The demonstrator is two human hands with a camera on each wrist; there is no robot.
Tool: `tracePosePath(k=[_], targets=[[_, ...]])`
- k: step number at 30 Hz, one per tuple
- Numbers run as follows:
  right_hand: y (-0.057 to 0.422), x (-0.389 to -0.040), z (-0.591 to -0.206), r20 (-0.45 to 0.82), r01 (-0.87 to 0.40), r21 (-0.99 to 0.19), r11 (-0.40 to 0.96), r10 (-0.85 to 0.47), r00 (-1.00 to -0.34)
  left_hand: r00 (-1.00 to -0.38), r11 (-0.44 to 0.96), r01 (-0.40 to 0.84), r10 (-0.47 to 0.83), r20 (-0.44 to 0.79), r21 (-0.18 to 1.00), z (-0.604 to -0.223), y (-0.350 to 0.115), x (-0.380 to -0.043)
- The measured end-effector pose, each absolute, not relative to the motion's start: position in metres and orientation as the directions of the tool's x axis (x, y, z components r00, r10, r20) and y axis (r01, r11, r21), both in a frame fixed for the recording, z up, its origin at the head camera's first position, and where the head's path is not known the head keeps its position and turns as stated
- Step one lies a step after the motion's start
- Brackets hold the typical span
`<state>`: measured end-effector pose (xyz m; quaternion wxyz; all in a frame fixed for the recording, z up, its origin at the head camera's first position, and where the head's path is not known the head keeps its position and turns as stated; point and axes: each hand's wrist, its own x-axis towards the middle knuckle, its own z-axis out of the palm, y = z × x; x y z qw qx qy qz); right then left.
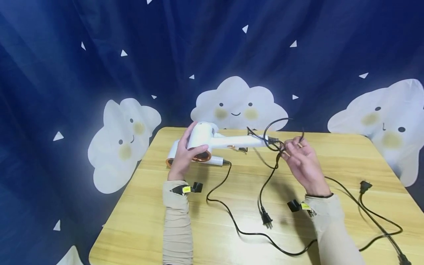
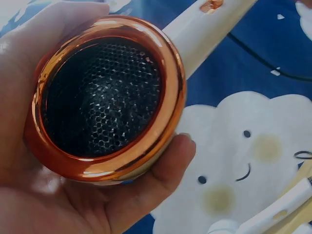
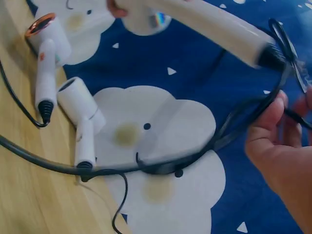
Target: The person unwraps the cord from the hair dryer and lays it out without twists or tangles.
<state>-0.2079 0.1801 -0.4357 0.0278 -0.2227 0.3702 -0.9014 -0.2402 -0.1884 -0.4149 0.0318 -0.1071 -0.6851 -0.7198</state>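
Note:
A white hair dryer point(image 1: 238, 141) with a copper-coloured ring is held above the table, its handle pointing right. My left hand point(image 1: 181, 158) grips it round the head; in the left wrist view the dark mesh point(image 2: 109, 97) faces the camera between thumb and fingers. At the handle's end, my right hand point(image 1: 306, 165) pinches the black cord point(image 3: 273, 95), which loops round there. From those loops the cord runs down to a two-pin plug point(image 1: 266, 218); whether the plug touches the table I cannot tell.
Two more white hair dryers point(image 3: 46, 73) lie on the wooden table point(image 1: 139, 206) behind and below the held one. Their black cords point(image 1: 245, 233) wind across the tabletop, with plugs point(image 1: 365, 186) at the right. A blue curtain point(image 1: 212, 44) with clouds hangs behind.

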Motion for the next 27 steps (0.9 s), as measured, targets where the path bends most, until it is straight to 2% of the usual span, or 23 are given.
tracePosePath(k=[5, 12, 13, 16, 20, 24, 27], targets=[[0.191, -0.208, -0.431, 0.411, -0.145, -0.565, -0.813, -0.125, -0.903, -0.978, -0.033, 0.185, 0.096, 0.187, 0.982, -0.415, -0.204, -0.241], [0.212, -0.204, -0.429, 0.262, -0.088, -0.283, -0.955, 0.012, -0.965, -0.989, -0.021, 0.146, 0.000, 0.147, 0.989, -0.419, -0.224, -0.239], [0.215, -0.204, -0.429, 0.241, -0.093, -0.277, -0.956, 0.025, -0.970, -0.990, -0.020, 0.142, -0.011, 0.142, 0.990, -0.419, -0.226, -0.239], [0.222, -0.203, -0.428, 0.176, -0.097, -0.369, -0.924, 0.034, -0.984, -0.991, -0.011, 0.132, -0.026, 0.132, 0.991, -0.419, -0.232, -0.237], [0.230, -0.206, -0.431, 0.099, -0.072, -0.662, -0.746, 0.009, -0.995, -0.987, 0.013, 0.149, -0.058, 0.150, 0.989, -0.416, -0.237, -0.234], [0.237, -0.215, -0.441, 0.013, -0.021, -0.914, -0.405, 0.021, -1.000, -0.977, 0.006, 0.186, -0.106, 0.186, 0.982, -0.412, -0.238, -0.231], [0.235, -0.220, -0.448, 0.042, -0.047, -0.997, -0.054, 0.088, -0.995, -0.971, -0.010, 0.209, -0.123, 0.207, 0.978, -0.408, -0.236, -0.229]])
